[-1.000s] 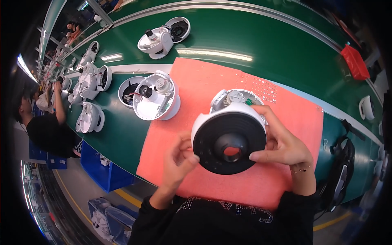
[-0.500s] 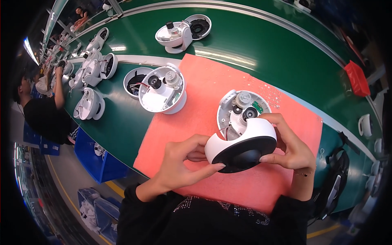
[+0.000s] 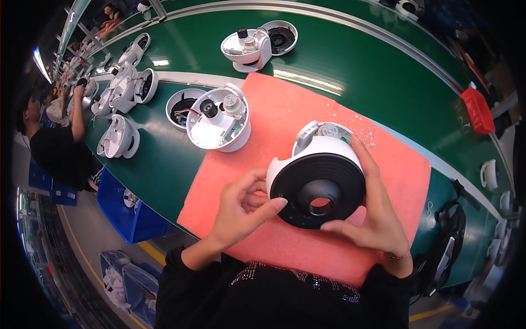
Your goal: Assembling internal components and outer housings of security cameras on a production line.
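Between both hands I hold a white camera cover [image 3: 319, 189] with a black round face and a hole in its middle bulge, through which pink shows. My left hand [image 3: 241, 205] has its thumb on the black face and its fingers at the left rim. My right hand [image 3: 373, 211] spans the right side, thumb low on the face, fingers up along the white edge. Behind the cover is an opened white camera housing [image 3: 331, 130], mostly hidden by it. Left of this, another opened camera housing [image 3: 216, 123] with a lens and motor stands on the pink mat's edge.
The pink foam mat [image 3: 274, 118] lies on the green bench, with tiny clear bits near its far right. A loose cover [image 3: 182, 107] lies at the left. An open camera [image 3: 245, 52] rides the green belt. A black bag [image 3: 446, 241] lies right. A co-worker [image 3: 57, 142] sits left.
The cover has tipped up and turned so its black face shows fully, hiding most of the housing behind it. The belt camera has shifted right.
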The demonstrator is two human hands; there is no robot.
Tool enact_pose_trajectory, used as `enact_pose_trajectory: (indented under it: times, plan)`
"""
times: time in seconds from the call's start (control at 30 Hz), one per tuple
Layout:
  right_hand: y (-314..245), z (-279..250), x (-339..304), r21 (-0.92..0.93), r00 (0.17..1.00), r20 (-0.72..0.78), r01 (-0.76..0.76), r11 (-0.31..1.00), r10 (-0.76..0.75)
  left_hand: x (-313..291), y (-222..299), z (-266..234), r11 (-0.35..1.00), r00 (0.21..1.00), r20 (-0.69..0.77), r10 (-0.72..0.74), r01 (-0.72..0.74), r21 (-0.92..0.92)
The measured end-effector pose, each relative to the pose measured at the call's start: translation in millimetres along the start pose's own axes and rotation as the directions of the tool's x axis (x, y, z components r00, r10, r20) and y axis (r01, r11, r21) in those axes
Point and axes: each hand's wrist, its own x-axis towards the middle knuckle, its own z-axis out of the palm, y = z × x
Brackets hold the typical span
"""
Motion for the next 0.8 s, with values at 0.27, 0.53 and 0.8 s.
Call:
enact_pose_trajectory:
  times: [0.27, 0.53, 0.8]
  plan:
    - [3, -3, 5, 0.053, 0.999, 0.003, -0.037, 0.998, 0.037, 4, 8, 3, 0.999, 0.999, 0.001, -0.045, 0.045, 0.019]
    - [3, -6, 4, 0.047, 0.998, -0.032, -0.047, 0.998, 0.049, 9, 10, 11, 0.985, 0.997, 0.073, -0.024, 0.011, 0.174]
    - [-4, -1, 0, -0.178, 0.993, -0.042, 0.102, 0.979, -0.111, 10, 5, 8, 0.985, 0.998, 0.065, -0.005, -0.006, 0.175]
